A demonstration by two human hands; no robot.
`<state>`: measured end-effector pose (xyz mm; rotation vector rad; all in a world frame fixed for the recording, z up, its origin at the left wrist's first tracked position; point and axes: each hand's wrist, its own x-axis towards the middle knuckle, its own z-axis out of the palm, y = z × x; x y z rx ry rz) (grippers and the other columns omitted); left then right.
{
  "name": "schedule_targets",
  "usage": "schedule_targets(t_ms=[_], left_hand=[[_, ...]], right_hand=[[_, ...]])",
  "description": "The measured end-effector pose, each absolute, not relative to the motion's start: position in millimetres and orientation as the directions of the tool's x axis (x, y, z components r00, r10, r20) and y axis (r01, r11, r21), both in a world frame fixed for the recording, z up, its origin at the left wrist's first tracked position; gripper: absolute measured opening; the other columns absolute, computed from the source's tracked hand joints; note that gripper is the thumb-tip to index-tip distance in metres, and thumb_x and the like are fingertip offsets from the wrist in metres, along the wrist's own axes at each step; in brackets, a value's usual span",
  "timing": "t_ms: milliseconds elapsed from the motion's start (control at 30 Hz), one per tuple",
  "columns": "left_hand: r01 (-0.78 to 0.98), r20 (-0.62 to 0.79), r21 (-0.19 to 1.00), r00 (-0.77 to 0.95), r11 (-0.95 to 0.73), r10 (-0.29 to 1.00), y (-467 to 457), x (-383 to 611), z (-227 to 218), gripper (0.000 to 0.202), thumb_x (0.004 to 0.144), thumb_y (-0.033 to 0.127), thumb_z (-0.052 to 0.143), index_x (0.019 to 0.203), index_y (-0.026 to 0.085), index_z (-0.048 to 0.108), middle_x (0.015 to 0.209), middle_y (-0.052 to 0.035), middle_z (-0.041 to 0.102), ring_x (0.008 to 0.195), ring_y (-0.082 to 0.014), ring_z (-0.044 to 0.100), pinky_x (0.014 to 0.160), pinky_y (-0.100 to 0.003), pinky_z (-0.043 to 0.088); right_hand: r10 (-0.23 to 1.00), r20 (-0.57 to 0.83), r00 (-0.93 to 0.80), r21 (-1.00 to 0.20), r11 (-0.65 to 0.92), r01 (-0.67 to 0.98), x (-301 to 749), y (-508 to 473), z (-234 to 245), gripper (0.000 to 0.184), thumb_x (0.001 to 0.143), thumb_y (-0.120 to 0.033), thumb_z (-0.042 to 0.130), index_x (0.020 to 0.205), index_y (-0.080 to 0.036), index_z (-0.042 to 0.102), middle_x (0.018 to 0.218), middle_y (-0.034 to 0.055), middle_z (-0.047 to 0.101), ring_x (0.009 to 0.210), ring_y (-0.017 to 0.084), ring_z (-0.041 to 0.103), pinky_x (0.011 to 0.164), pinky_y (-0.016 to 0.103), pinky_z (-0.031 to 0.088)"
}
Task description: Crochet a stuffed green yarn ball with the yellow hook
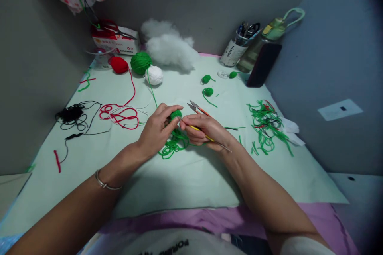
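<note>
Between the thumb and fingers of my left hand (157, 127) sits a small round green crochet piece (176, 114). My right hand (203, 128) is closed around a crochet hook with a yellow grip (199, 129); its front end meets the green piece, and its tip is hidden by my fingers. Loose green yarn (173, 145) lies in loops below both hands. Just beyond my right hand lie thread snips (198, 107) with orange handles, their blades apart.
Yarn balls in green (141, 63), white (154, 75) and red (119, 65) stand at the back left, near white stuffing (170, 46). Small green crocheted pieces (208, 92) lie beyond my hands. Yarn scraps (265, 125), a phone (264, 65) and a bottle (254, 50) are at right.
</note>
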<state>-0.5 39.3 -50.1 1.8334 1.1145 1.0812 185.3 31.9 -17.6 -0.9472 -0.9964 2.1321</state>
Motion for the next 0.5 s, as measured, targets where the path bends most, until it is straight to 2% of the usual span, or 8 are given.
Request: schedule_targets(t_ms=[167, 267, 333, 400, 500], left_hand=[[0.309, 0.276, 0.88, 0.288, -0.361, 0.917, 38, 1, -48, 0.033, 0.102, 0.034, 0.057, 0.128, 0.02, 0.071, 0.095, -0.0046, 0.061, 0.083, -0.0186, 0.057, 0.077, -0.03, 0.05], [0.269, 0.222, 0.916, 0.282, -0.299, 0.933, 38, 3, -46, 0.03, 0.102, 0.035, 0.055, 0.123, 0.02, 0.071, 0.1, -0.0054, 0.065, 0.085, -0.0189, 0.062, 0.08, -0.031, 0.052], [0.23, 0.167, 0.945, 0.279, -0.234, 0.946, 39, 4, -46, 0.027, 0.1, 0.035, 0.056, 0.113, 0.019, 0.072, 0.096, -0.0042, 0.066, 0.076, -0.0172, 0.061, 0.071, -0.029, 0.051], [0.194, 0.113, 0.965, 0.292, -0.174, 0.95, 39, 5, -45, 0.024, 0.098, 0.035, 0.055, 0.106, 0.018, 0.071, 0.081, -0.0006, 0.064, 0.064, -0.0154, 0.058, 0.061, -0.028, 0.047], [0.174, 0.096, 0.972, 0.308, -0.155, 0.947, 38, 5, -45, 0.022, 0.095, 0.032, 0.053, 0.1, 0.019, 0.069, 0.066, 0.0035, 0.058, 0.054, -0.0145, 0.053, 0.054, -0.027, 0.042]], right_hand=[[0.801, -0.321, -0.506, -0.843, -0.485, -0.232, 185, 32, -16, 0.023, 0.094, -0.03, 0.059, 0.076, -0.017, 0.065, 0.038, -0.0117, 0.037, 0.034, 0.004, 0.016, 0.037, 0.019, 0.017], [0.853, -0.282, -0.438, -0.914, -0.378, -0.148, 181, 27, -13, 0.025, 0.094, -0.034, 0.057, 0.077, -0.018, 0.064, 0.039, -0.0112, 0.037, 0.036, 0.006, 0.019, 0.039, 0.022, 0.018], [0.906, -0.226, -0.357, -0.969, -0.247, -0.013, 177, 21, -11, 0.026, 0.096, -0.034, 0.055, 0.076, -0.019, 0.063, 0.042, -0.0097, 0.04, 0.04, 0.007, 0.026, 0.044, 0.023, 0.021], [0.952, -0.115, -0.283, -0.981, -0.064, 0.182, 171, 14, -10, 0.027, 0.098, -0.033, 0.053, 0.077, -0.019, 0.061, 0.051, -0.0069, 0.045, 0.047, 0.008, 0.035, 0.049, 0.025, 0.025], [0.958, 0.046, -0.281, -0.876, 0.174, 0.449, 165, 4, -10, 0.024, 0.1, -0.027, 0.049, 0.079, -0.02, 0.059, 0.06, -0.0051, 0.048, 0.053, 0.009, 0.036, 0.056, 0.028, 0.025]])
